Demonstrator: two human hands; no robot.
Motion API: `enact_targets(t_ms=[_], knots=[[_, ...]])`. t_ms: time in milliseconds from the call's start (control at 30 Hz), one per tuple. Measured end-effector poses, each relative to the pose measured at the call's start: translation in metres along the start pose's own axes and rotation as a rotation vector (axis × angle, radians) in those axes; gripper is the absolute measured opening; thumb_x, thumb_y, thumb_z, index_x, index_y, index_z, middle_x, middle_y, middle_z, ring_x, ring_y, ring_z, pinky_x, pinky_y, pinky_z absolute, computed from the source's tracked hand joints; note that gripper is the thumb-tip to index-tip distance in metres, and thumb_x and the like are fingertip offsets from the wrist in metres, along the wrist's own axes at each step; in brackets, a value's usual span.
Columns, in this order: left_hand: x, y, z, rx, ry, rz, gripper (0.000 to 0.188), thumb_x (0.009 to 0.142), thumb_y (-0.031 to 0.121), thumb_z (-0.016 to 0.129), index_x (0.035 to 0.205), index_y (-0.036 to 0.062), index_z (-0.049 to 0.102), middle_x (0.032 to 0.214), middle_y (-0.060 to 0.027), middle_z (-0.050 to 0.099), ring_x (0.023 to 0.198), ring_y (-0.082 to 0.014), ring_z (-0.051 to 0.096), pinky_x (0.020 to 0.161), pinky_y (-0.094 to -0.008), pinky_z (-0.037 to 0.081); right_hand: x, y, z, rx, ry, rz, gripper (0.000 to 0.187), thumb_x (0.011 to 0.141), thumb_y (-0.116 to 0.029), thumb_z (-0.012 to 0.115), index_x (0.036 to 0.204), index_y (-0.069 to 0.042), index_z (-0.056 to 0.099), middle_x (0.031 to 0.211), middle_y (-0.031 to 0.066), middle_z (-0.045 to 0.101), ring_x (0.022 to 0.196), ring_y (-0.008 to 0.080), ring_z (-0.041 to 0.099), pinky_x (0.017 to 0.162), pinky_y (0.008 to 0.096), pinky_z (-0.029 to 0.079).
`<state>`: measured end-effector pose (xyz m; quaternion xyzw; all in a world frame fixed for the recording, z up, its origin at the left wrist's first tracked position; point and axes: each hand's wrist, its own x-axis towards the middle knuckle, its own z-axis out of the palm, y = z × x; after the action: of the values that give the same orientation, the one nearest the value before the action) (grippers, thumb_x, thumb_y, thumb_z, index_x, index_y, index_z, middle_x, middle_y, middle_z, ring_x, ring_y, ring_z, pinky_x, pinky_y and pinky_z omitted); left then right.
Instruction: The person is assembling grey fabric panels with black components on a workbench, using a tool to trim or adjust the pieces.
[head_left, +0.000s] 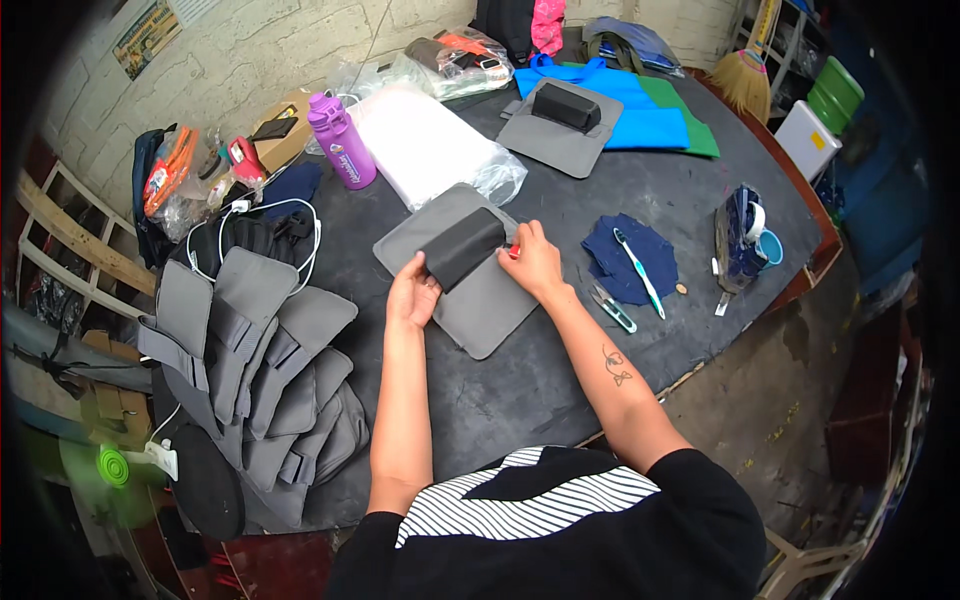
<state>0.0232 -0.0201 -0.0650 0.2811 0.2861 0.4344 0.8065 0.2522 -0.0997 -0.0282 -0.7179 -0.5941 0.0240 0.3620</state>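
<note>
A grey fabric panel with rounded corners lies on the table before me, a raised black padded block running across its middle. My left hand grips the block's left end, thumb on top and fingers curled beside it. At the opposite end, my right hand is closed in a pinch on a small red thing; only a bit of it shows between the fingertips, so its kind is unclear. A similar grey panel with a black block lies farther back.
Left of me is a pile of grey fabric pieces. A purple bottle stands behind, beside a plastic-wrapped white stack. To the right are a toothbrush on dark blue cloth, thread snips and a tape dispenser.
</note>
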Motion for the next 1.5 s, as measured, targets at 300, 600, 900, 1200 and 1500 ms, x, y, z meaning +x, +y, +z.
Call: enact_targets(t_ms=[300,600,900,1200,1500], knots=[[-0.053,0.033,0.049,-0.045,-0.295,0.217,0.019,0.09,0.016,0.061,0.104,0.0035,0.065,0.108,-0.0076,0.067,0.105,-0.02,0.061,0.098,-0.0364,0.043,-0.038,-0.013,-0.065,1.017,0.101,0.256,0.019,0.083,-0.015,0.067,0.084,-0.005,0.052,0.065,-0.005,0.048,0.059,0.0027,0.044,0.053,0.0202,0.035],[-0.079,0.048,0.064,0.323,-0.375,0.297,0.026,0.076,0.014,0.064,0.09,-0.0068,0.067,0.089,-0.011,0.069,0.081,-0.019,0.064,0.081,-0.0291,0.047,-0.042,-0.042,-0.098,0.437,0.135,0.0,0.024,0.074,-0.009,0.07,0.084,0.0,0.05,0.086,0.0071,0.047,0.061,0.014,0.046,0.059,0.0272,0.04],[-0.097,0.098,0.155,1.363,-0.482,0.869,0.022,0.064,0.01,0.068,0.065,-0.0025,0.051,0.063,-0.0108,0.048,0.065,-0.0237,0.051,0.062,-0.0314,0.041,-0.042,-0.02,-0.096,0.723,0.233,-0.033,0.03,0.076,-0.014,0.074,0.096,-0.002,0.054,0.096,0.0031,0.047,0.072,0.0075,0.046,0.065,0.0215,0.04],[-0.1,0.045,0.165,1.529,-0.315,1.264,0.021,0.063,0.012,0.078,0.075,0.0062,0.062,0.098,-0.0083,0.057,0.102,-0.0295,0.052,0.086,-0.0398,0.043,-0.04,-0.047,-0.102,0.523,0.042,-0.234,0.057,0.067,-0.013,0.08,0.118,-0.005,0.054,0.108,0.0057,0.049,0.068,0.0101,0.042,0.062,0.0233,0.04],[-0.108,0.025,0.135,1.223,0.045,0.94,0.042,0.078,0.007,0.071,0.119,0.0095,0.062,0.119,-0.011,0.047,0.101,-0.0214,0.055,0.085,-0.0324,0.047,-0.022,-0.039,-0.077,0.502,0.379,-0.114,0.049,0.072,-0.013,0.077,0.115,-0.004,0.055,0.106,0.0032,0.052,0.064,0.0081,0.039,0.059,0.0226,0.037]])
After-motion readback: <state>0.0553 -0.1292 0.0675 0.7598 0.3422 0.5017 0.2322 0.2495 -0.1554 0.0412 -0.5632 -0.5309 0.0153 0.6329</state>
